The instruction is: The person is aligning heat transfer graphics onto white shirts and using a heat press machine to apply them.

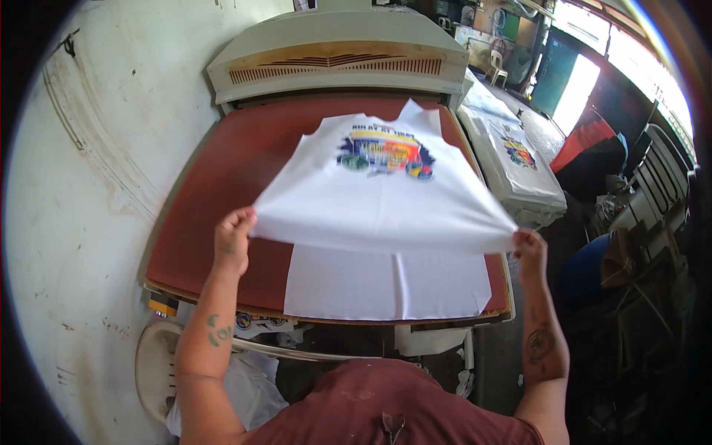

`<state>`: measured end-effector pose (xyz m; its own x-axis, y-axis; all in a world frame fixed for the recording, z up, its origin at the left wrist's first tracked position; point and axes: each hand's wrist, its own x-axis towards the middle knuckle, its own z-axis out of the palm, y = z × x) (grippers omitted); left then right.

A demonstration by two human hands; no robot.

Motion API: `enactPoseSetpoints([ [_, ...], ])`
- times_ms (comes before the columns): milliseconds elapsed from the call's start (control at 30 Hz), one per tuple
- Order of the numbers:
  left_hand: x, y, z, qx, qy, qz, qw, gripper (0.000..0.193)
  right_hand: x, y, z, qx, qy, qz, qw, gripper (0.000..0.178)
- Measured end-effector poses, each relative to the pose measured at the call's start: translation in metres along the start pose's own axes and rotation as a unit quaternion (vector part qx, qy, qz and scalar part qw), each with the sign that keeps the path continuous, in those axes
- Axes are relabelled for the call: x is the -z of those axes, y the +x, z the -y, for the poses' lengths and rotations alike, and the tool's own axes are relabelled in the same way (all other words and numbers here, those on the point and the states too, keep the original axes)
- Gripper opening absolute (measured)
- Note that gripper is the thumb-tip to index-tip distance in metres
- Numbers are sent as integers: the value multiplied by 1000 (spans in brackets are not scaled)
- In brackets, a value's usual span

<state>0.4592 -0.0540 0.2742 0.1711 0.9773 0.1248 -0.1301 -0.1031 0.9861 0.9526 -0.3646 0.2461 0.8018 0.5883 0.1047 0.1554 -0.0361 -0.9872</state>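
Observation:
A white fabric shirt panel (371,196) with a colourful print near its neck end is stretched between my two hands. My left hand (234,236) pinches its near left corner, and my right hand (529,252) grips the near right corner. The near edge is raised above a red-brown padded bed (215,185); how much of the far end rests on the bed I cannot tell. Below the panel, a second white cloth (386,285) lies flat on the bed, partly hidden by the held one.
Behind the bed stands a large beige press machine (341,52) with a vented front. To the right, a stack of printed white panels (519,163) sits beside the bed. A white plastic chair (153,363) is at the lower left, next to the wall (96,185). Metal chairs (656,185) stand far right.

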Motion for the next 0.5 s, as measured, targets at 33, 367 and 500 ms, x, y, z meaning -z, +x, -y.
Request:
enactPoseSetpoints([
  [33, 3, -9, 16, 35, 9, 17, 999, 12, 4, -2, -31, -12, -13, 9, 1000, 5],
  [367, 20, -82, 164, 127, 287, -35, 949, 17, 9, -51, -159, -69, -183, -1, 981, 20],
  [500, 16, -95, 156, 130, 354, -55, 924, 20, 25, -61, -152, -89, -207, 22, 974, 23],
])
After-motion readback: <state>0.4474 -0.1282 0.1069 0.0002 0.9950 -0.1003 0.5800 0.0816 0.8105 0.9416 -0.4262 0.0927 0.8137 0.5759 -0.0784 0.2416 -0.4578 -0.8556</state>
